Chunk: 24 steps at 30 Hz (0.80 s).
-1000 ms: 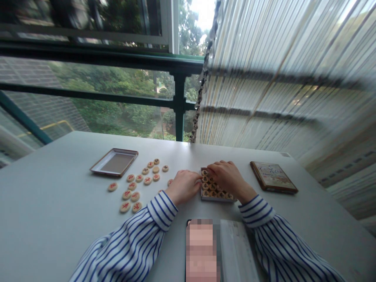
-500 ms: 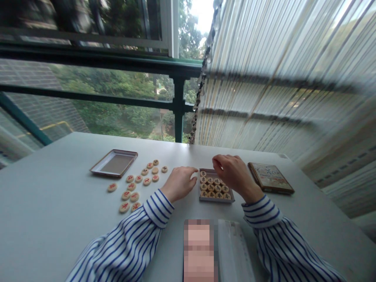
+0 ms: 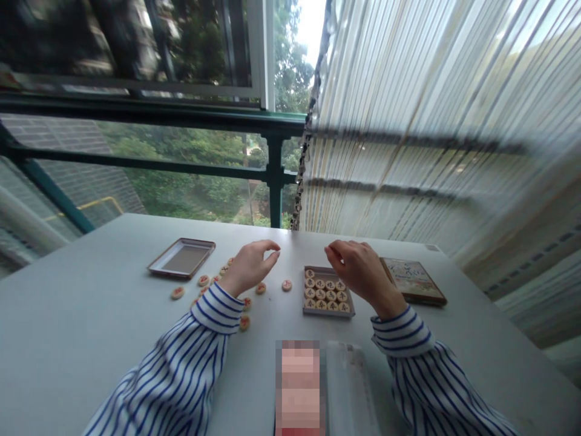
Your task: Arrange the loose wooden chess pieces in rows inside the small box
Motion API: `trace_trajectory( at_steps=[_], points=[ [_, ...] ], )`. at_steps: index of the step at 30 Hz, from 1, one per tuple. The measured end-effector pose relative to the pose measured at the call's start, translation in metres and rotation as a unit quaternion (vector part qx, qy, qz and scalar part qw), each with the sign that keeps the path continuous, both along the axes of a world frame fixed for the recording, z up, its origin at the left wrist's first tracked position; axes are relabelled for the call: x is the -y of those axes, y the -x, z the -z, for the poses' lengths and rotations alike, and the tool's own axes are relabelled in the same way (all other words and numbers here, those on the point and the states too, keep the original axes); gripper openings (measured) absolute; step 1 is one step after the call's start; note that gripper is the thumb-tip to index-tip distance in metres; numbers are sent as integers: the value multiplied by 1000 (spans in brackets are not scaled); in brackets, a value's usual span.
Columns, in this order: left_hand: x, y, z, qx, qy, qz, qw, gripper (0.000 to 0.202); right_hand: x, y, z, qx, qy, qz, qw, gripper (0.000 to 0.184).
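Left hand (image 3: 249, 267): raised above the table (image 3: 91, 339), fingers loosely curved and half spread, thumb beneath the forefinger. No piece is visible in it.

Right hand (image 3: 358, 270): raised over the far right corner of the piece box (image 3: 329, 313), fingers curled in towards the thumb. Whether anything is pinched there cannot be told.

Piece box: lies flat on the table between the two hands, filled with rows of round wooden pieces.

Single piece (image 3: 286, 284): lies alone on the table just left of the box, apart from it.

Loose pieces (image 3: 203, 280): scattered further left, below and around the left wrist, partly hidden by the striped sleeve (image 3: 213, 312).

Shallow tray (image 3: 182, 258): at far left.

Printed lid (image 3: 412, 280): lies right of the box, behind the right hand.
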State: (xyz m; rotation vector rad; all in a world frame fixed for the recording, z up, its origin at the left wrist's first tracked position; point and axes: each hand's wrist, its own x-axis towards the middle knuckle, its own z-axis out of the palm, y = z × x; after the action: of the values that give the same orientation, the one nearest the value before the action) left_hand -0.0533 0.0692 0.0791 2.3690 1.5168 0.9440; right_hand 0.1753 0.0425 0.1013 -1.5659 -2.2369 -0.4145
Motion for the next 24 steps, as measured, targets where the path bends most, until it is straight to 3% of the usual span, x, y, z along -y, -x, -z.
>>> trace_trajectory(
  at_steps=[6, 10, 16, 24],
  points=[
    [-2, 18, -11, 30, -11, -38, 999, 28, 2, -2, -1, -10, -15, -16, 1000, 31],
    [1, 37, -8, 57, -19, -79, 995, 30, 4, -4, -2, -19, -18, -20, 999, 28],
    [11, 61, 17, 80, -19, -146, 986, 33, 2, -1, 1, -34, -8, -33, 999, 23],
    [14, 68, 51, 17, -51, -144, 988, 31, 0, 7, 14, -101, 44, -85, 990, 21]
  ],
)
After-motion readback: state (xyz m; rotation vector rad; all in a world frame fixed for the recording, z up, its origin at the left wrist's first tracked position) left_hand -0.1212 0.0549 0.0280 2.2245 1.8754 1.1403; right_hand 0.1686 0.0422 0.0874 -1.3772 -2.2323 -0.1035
